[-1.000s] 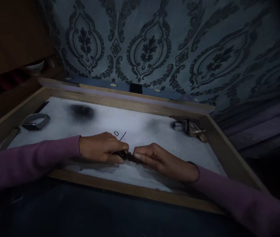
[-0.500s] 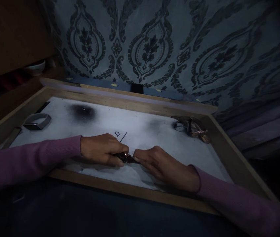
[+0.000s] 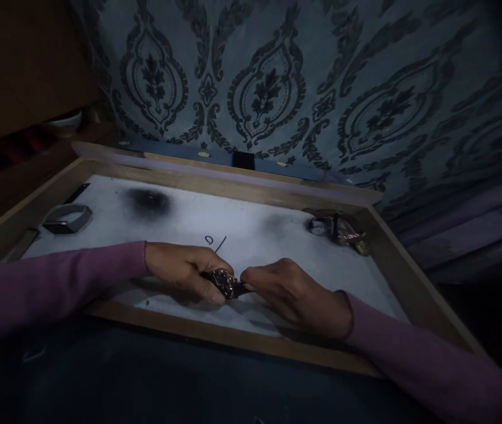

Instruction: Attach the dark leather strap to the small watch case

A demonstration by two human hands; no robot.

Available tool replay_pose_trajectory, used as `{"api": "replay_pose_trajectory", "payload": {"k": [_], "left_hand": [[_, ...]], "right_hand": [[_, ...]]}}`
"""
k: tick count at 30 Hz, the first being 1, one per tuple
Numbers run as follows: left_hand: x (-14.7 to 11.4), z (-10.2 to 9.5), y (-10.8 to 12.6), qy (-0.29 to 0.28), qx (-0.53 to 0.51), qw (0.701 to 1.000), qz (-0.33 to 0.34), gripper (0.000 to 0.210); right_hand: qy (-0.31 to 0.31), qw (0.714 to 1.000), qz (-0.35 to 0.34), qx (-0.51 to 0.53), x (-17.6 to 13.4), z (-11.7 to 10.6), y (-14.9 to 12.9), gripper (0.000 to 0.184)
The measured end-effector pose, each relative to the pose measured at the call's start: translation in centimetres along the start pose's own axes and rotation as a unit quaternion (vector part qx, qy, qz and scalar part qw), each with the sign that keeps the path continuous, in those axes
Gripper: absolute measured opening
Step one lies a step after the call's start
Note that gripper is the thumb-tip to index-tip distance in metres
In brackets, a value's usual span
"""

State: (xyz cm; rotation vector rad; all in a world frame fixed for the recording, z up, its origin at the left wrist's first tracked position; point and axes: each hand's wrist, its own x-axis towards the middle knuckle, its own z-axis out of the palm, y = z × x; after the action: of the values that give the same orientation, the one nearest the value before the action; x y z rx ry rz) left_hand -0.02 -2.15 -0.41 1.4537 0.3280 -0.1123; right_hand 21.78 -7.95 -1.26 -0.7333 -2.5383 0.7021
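Pinching a gold-toned watch in the left hand and its dark strap in the right hand, near the front edge of the wooden tray; beyond, passing a grey wristband by the left edge.

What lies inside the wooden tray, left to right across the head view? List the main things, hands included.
Grey watch-like band → left hand → shiny dark item held in both hands → right hand → shiny cluster of objects.

a matching pair of long, plain mauve sleeves, the left with a ribbed cuff
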Motion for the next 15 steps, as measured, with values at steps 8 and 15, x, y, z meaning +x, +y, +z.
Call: {"api": "replay_pose_trajectory", "payload": {"k": [8, 15], "left_hand": [[0.13, -0.04, -0.15, 0.008, -0.027, 0.999, 0.020, 0.016], [0.26, -0.11, -0.04, 0.006, -0.028, 0.999, 0.042, 0.013]], "right_hand": [[0.021, 1.000, 0.005, -0.003, -0.15, 0.16, 0.32, 0.027], [0.057, 0.998, -0.004, -0.015, -0.18, 0.36, 0.47, 0.027]]}}
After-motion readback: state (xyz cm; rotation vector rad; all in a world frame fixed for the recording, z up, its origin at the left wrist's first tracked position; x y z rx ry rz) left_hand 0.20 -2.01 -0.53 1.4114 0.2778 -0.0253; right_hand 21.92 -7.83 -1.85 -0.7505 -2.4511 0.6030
